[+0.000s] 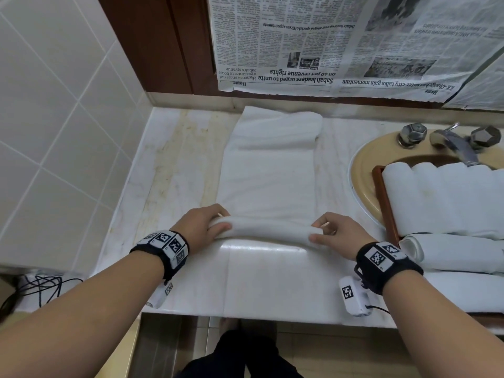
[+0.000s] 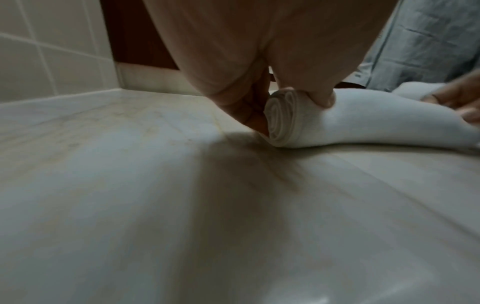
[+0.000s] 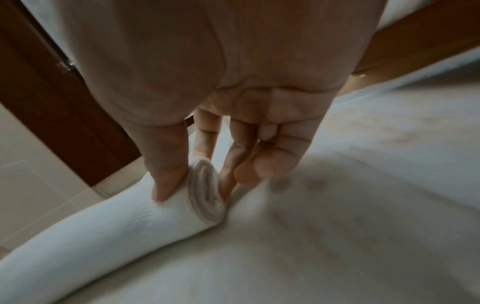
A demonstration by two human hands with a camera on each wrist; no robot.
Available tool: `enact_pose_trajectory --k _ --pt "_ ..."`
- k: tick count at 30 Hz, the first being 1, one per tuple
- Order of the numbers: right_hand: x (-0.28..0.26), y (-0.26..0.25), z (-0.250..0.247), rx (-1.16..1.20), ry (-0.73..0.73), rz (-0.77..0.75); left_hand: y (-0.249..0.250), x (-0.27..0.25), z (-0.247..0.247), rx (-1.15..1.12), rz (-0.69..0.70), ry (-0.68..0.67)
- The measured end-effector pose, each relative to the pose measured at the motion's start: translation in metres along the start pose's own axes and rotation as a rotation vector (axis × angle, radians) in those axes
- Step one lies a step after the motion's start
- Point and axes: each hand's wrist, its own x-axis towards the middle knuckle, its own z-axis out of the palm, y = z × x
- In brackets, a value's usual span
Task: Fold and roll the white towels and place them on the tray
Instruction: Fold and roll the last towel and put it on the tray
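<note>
A white towel (image 1: 268, 181) lies folded lengthwise on the marble counter, its near end wound into a thin roll (image 1: 264, 230). My left hand (image 1: 207, 225) grips the roll's left end (image 2: 283, 121), thumb on the near side and fingers behind. My right hand (image 1: 330, 230) pinches the roll's right end (image 3: 207, 195) between thumb and fingers. The towel's far end is bunched near the wall. A wooden tray (image 1: 381, 197) at the right holds several rolled white towels (image 1: 447, 197).
The counter (image 1: 174, 186) meets a tiled wall on the left. A beige sink (image 1: 362, 162) with a chrome tap (image 1: 455, 143) sits behind the tray. Newspaper (image 1: 341, 42) covers the wall ahead. Black cables (image 1: 38, 287) lie at the lower left.
</note>
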Motion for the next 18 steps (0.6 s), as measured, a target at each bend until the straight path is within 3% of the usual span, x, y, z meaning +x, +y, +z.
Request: enact_pose_trajectory --k 4,9,15,18 --pt "0.009 0.002 0.001 0.11 -0.004 0.048 0.004 -0.001 0.001 -0.186 -0.107 0.095" --pt "0.014 0.003 0.005 0.132 0.002 0.068 0.008 0.003 -0.003 -0.246 -0.135 0.186" --pt "0.002 0.0 0.012 -0.041 0.115 -0.064 0.014 0.0 0.011 -0.083 -0.075 0.275" --pt "-0.007 -0.001 0.017 -0.109 0.142 -0.146 0.011 -0.01 0.025 0.092 0.035 0.345"
